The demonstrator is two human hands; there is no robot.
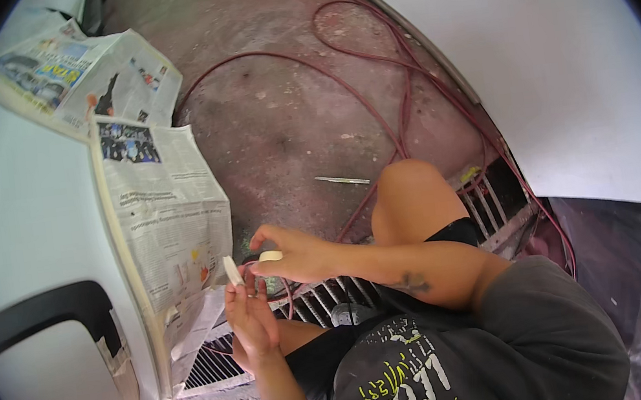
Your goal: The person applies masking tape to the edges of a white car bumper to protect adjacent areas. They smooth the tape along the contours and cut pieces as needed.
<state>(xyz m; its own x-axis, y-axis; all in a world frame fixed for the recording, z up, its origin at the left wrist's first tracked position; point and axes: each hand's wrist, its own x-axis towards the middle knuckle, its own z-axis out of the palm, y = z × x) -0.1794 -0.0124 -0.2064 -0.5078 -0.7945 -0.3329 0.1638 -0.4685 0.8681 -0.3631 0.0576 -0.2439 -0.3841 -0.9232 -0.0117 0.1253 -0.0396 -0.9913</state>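
Observation:
In front of my body both hands come close together beside the newspaper sheet (169, 193) hanging from the pale car panel (28, 202). My left hand (252, 322) is raised, its fingers closed on a narrow whitish piece (233, 271); whether it is a roll edge or a folded strip I cannot tell. Just to its right, my right hand (299, 254) has curled fingers around cream masking tape (270, 256). Cream tape (109, 200) runs along the newspaper's left edge. A second newspaper sheet (105, 78) covers the panel farther away.
Red hose (296, 59) loops across the stained floor (273, 126). A slim silvery tool or strip (342, 179) lies there. Metal drain grating (318, 299) passes beneath my legs. At right stands a large whitish panel (549, 55); black trim (48, 306) marks the left panel.

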